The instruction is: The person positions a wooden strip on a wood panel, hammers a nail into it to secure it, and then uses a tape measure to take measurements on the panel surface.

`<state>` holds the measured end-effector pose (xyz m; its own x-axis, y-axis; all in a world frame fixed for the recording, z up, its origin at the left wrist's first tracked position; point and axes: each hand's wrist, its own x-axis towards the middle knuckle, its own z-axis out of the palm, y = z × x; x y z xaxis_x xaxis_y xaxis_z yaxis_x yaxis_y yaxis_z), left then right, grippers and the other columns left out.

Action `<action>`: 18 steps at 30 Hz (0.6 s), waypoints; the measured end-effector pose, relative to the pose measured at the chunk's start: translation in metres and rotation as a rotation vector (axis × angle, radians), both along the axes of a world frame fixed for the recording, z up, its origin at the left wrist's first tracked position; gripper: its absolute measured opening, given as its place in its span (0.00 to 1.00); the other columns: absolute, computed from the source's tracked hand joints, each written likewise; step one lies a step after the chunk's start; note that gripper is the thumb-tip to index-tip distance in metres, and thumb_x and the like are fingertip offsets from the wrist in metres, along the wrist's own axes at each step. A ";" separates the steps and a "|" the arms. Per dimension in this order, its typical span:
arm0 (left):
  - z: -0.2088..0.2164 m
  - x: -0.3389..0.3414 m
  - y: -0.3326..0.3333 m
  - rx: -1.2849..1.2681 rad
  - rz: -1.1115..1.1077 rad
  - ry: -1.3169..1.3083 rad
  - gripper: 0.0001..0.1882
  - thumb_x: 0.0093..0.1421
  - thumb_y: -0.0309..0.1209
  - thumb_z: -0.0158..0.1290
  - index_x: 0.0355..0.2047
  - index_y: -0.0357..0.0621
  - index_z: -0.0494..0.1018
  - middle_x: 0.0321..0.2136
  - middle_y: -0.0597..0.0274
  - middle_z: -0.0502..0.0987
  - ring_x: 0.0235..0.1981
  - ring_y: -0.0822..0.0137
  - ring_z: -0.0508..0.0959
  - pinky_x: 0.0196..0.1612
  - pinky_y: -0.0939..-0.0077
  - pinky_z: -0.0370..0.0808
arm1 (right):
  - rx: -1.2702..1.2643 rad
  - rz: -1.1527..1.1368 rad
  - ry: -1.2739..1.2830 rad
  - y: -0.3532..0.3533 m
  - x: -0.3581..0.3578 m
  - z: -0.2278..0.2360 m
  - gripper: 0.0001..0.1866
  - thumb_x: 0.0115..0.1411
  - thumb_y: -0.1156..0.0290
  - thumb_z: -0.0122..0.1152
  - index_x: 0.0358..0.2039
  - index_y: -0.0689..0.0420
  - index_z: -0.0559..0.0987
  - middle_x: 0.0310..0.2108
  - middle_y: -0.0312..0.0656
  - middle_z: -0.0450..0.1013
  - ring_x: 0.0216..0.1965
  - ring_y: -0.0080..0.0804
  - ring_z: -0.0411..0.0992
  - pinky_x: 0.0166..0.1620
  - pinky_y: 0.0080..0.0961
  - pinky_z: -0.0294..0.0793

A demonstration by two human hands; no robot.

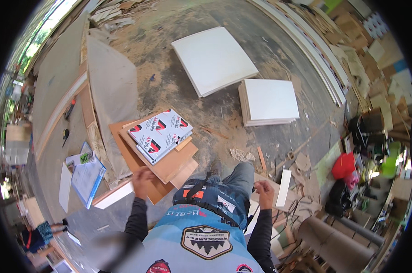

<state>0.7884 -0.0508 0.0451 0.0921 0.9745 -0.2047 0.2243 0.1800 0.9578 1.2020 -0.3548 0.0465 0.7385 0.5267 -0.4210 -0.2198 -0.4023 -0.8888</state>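
My left hand (142,182) is beside the left edge of a pile of boards, its fingers stretched out and holding nothing I can see. On top of that pile lie panels wrapped in patterned silver-white film (162,132). Beneath them are light brown boards (181,159) and a wider orange-brown sheet (158,191), stacked unevenly. By my right hip, my right hand (264,193) has its fingers curled together. A small dark spot shows at its fingertips, too small to name. A narrow white strip (283,188) lies just to the right of this hand.
Two stacks of white panels, a larger one (215,61) and a smaller one (272,101), rest on the dusty floor ahead. Left is a workbench (56,98) with papers (85,175) and a tape measure (65,134). Cardboard rolls (326,243) and black bags (338,198) crowd the right.
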 end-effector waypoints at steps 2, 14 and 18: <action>0.044 0.079 -0.014 -0.005 -0.411 -0.162 0.12 0.62 0.27 0.59 0.46 0.42 0.78 0.41 0.62 0.81 0.45 0.67 0.79 0.49 0.69 0.76 | 0.001 0.196 0.083 0.041 -0.005 0.030 0.05 0.61 0.72 0.67 0.36 0.60 0.83 0.29 0.31 0.78 0.32 0.18 0.73 0.38 0.19 0.72; 0.086 0.203 0.093 0.333 -0.933 0.146 0.13 0.63 0.40 0.60 0.30 0.42 0.77 0.29 0.57 0.74 0.36 0.54 0.74 0.48 0.61 0.68 | 0.162 1.295 -0.031 0.302 0.096 0.111 0.10 0.60 0.66 0.70 0.37 0.58 0.83 0.31 0.41 0.74 0.31 0.33 0.75 0.36 0.30 0.74; 0.092 0.243 0.145 0.087 -0.903 0.145 0.15 0.66 0.40 0.58 0.39 0.39 0.76 0.34 0.52 0.76 0.37 0.51 0.77 0.42 0.61 0.73 | 0.211 1.499 -0.061 0.407 0.152 0.123 0.13 0.59 0.63 0.72 0.39 0.57 0.83 0.31 0.42 0.74 0.33 0.36 0.75 0.37 0.30 0.75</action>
